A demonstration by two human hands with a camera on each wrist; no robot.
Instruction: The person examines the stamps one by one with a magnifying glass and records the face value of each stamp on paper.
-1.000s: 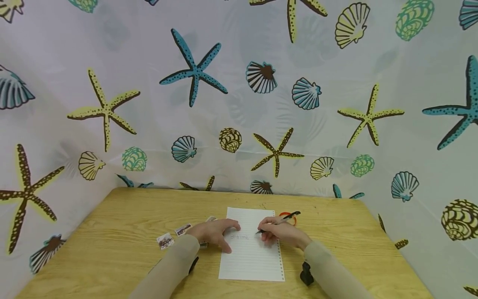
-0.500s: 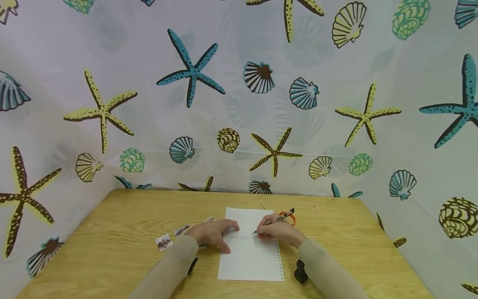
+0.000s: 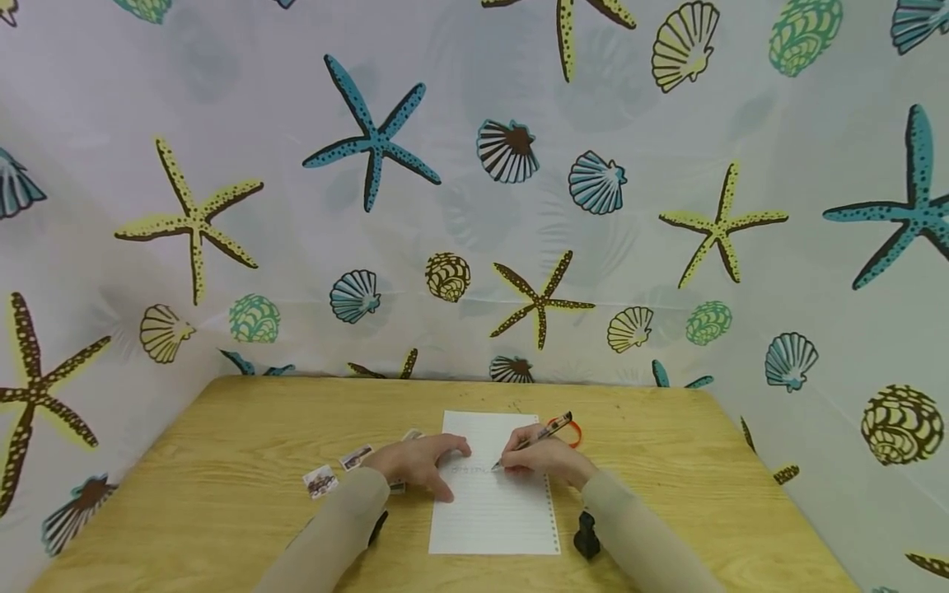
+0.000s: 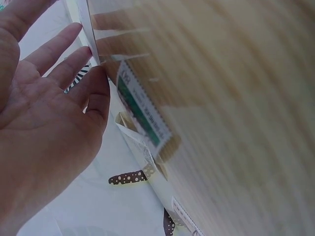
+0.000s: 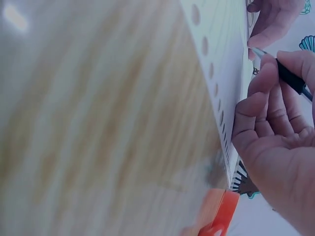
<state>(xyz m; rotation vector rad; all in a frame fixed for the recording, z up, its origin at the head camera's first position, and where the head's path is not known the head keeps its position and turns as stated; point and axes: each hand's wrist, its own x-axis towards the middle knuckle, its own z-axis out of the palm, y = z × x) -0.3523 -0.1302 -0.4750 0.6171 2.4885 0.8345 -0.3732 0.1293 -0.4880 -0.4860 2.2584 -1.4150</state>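
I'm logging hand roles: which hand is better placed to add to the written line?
Probably the right hand: it holds the pen, tip at the paper. The left hand, holding no pen, lies over the paper's left edge.

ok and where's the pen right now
In the head view, just right of centre, the pen is held in the right hand, its tip beside the handwriting on the lined sheet.
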